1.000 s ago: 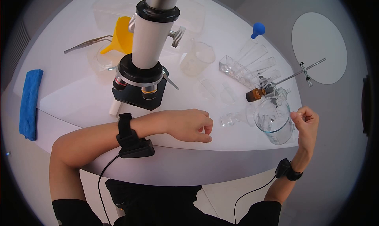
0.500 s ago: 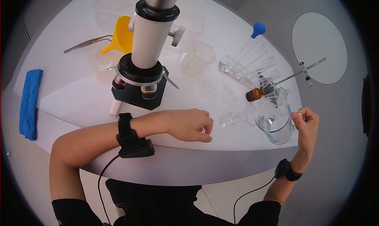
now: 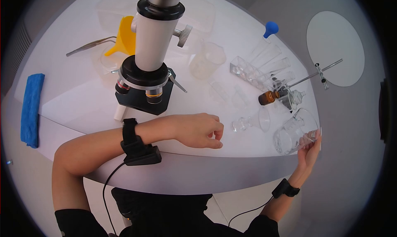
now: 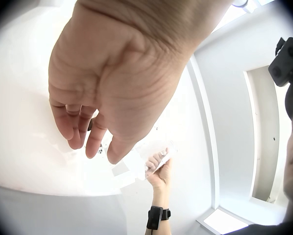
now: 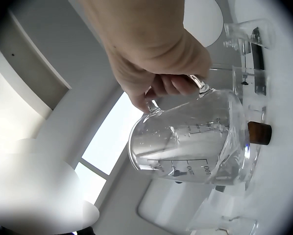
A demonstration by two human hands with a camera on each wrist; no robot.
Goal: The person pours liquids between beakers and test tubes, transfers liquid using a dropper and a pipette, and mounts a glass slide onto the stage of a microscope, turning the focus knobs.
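Note:
My right hand (image 3: 309, 152) grips the handle of a clear glass beaker (image 3: 289, 135) near the table's right edge. The beaker leans, its mouth towards the upper right in the head view. In the right wrist view, fingers and thumb of the hand (image 5: 154, 54) close round the handle, and printed volume marks show on the beaker (image 5: 190, 152). My left hand (image 3: 200, 131) stays over the front of the table, fingers loosely curled with nothing in them. Left of the beaker lies a clear glass piece with a flared end (image 3: 261, 119).
A microscope (image 3: 151, 46) stands before the left forearm. Past the beaker are a brown bottle (image 3: 268, 98), a rack (image 3: 244, 71) of tubes and a metal rod (image 3: 331, 67). A yellow funnel (image 3: 124, 40), tweezers (image 3: 89, 46), plastic beaker (image 3: 206, 65) and blue cloth (image 3: 32, 113) lie about.
The beaker has tipped over towards the right, and my right hand has swung lower and round beneath its side. The left hand has kept its place.

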